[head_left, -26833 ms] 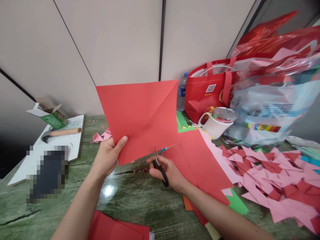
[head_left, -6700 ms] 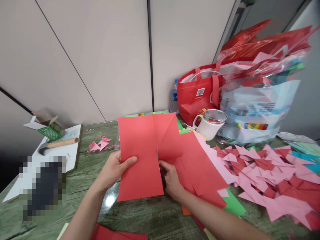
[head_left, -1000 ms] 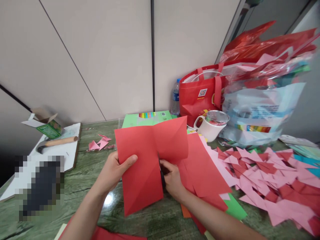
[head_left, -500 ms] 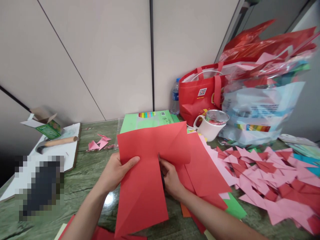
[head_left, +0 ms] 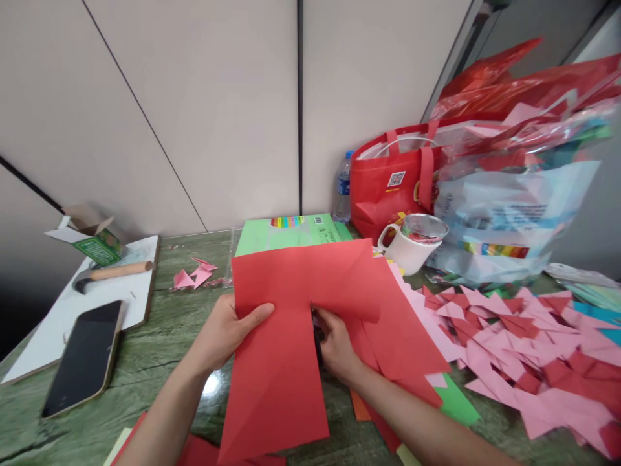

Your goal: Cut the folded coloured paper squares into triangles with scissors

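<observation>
A red paper sheet is held up over the table, slit from its lower edge to about its middle. My left hand grips the sheet's left side, thumb on the front and fingers behind. At the slit, my right hand is closed on dark-handled scissors, mostly hidden by the hand and paper. The part of the sheet right of the slit curls above my right hand. More red sheets lie on the table behind my right hand.
A phone and a hammer lie at left, the hammer on a white board. Folded pink and red paper pieces are heaped at right. A white mug, red bag and water bottle stand behind.
The right flap of the sheet has swung slightly to the right. My right hand has shifted a little, still at the slit; my left hand keeps its grip.
</observation>
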Demonstrator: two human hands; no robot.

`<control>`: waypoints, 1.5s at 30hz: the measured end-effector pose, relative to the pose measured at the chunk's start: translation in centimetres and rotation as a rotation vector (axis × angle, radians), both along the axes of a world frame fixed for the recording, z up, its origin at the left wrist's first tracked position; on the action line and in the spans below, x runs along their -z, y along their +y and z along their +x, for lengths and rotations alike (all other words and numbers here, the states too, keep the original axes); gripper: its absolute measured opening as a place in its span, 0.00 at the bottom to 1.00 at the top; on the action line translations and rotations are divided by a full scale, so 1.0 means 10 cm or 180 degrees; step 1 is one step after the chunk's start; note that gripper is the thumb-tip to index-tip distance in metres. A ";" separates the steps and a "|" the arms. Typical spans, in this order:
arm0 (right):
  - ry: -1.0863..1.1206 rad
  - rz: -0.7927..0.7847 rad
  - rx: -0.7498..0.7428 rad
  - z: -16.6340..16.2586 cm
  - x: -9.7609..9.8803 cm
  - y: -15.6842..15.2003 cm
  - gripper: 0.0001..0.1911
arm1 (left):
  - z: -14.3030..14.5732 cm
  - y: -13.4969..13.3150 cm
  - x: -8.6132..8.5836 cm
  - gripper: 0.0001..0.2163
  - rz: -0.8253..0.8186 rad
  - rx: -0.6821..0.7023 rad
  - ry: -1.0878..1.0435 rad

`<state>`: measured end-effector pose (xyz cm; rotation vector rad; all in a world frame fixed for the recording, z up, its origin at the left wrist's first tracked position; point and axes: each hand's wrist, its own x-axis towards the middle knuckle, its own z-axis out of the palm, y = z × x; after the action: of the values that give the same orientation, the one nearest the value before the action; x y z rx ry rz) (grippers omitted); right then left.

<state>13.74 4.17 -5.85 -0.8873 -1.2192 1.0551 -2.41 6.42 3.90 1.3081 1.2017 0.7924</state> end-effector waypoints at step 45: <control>0.0380 -0.0283 -0.0393 -0.04 -0.08 -0.02 0.10 | 0.01 0.01 0.00 0.12 -0.0156 -0.0081 0.0113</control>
<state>13.37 3.97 -5.10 -0.8128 -1.1458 1.2520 -2.31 6.48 3.87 1.2736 1.2607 0.7562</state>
